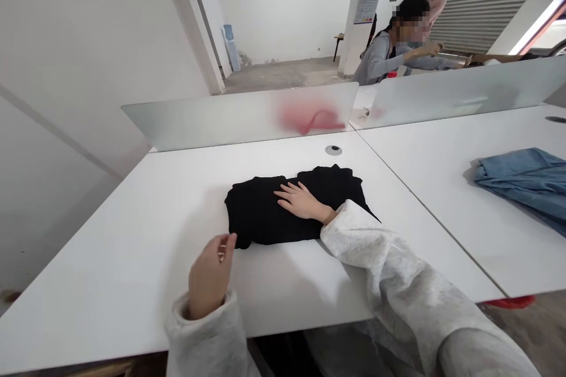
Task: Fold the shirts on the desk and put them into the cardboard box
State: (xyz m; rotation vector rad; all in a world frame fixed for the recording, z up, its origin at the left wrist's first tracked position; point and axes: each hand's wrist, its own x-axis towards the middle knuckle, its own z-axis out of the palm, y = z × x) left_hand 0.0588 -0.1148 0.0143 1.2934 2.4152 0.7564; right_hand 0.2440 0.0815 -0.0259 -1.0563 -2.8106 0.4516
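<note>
A black garment [260, 215] lies folded in a wide, roughly rectangular bundle on the white table [132, 271], its far edge ruffled. My right hand [303, 201] rests flat on top of it, fingers spread and pointing left. At the near left corner of the bundle, my left hand [212, 274] has its fingers curled in a pinch, fingertips at the cloth's edge. How much fabric those fingers hold is hidden. Loose light grey sleeves cover both wrists.
Frosted dividers [198, 123] run along the table's back edge, with a blurred red shape behind one. A cable grommet [333, 150] is set into the tabletop. Folded blue denim [526, 182] lies on the adjoining table at right. Beyond the divider, a person [380, 59] reaches rightward.
</note>
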